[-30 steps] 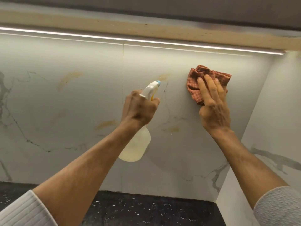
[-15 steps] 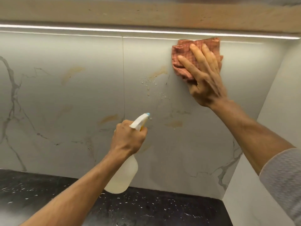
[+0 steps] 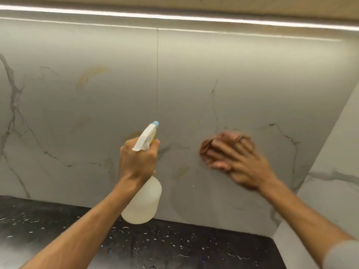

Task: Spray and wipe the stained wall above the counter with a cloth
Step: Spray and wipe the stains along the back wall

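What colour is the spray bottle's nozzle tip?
Light blue nozzle tip, on a white spray head; head view.

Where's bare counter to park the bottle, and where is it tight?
Bare counter runs from under the bottle to the right corner, and at far left along the wall. Crowded: mid-wall, where the left hand grips the bottle beside the right hand pressing the cloth.
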